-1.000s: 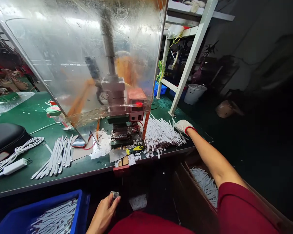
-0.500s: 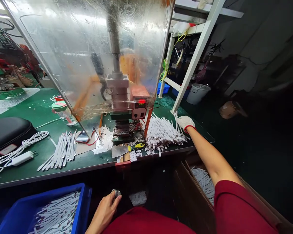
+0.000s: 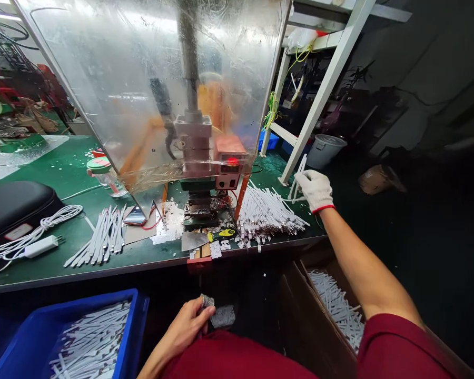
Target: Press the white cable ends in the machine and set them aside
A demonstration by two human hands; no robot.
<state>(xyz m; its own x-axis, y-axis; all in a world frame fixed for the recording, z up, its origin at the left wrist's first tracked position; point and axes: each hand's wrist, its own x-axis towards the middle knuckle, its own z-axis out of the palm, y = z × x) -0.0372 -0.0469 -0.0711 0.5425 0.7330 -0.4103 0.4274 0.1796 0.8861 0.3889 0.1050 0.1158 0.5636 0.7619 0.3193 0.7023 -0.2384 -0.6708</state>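
Observation:
My right hand (image 3: 315, 190), in a white knit glove with a red cuff, grips a few short white cables (image 3: 300, 171) upright between its fingers. It is raised just right of a large pile of white cables (image 3: 270, 210) on the green bench. My bare left hand (image 3: 187, 323) is closed low in front of my lap, below the bench edge. At its fingertips is a small grey mottled thing (image 3: 207, 300); I cannot tell what it is. A press machine (image 3: 195, 145) stands behind a cloudy clear shield (image 3: 142, 105).
A smaller bunch of cables (image 3: 105, 237) lies left on the bench. A scraper (image 3: 195, 241) with a yellow-black handle lies before the press. A blue bin (image 3: 136, 326) of cables stands lower left, and a cardboard box (image 3: 312, 310) of cables lower right. A white metal frame (image 3: 324, 89) rises right.
My right hand has lifted away from the pile, slightly up and right, with a few cables now showing in its grip. My left hand has shifted right. The view has shifted slightly.

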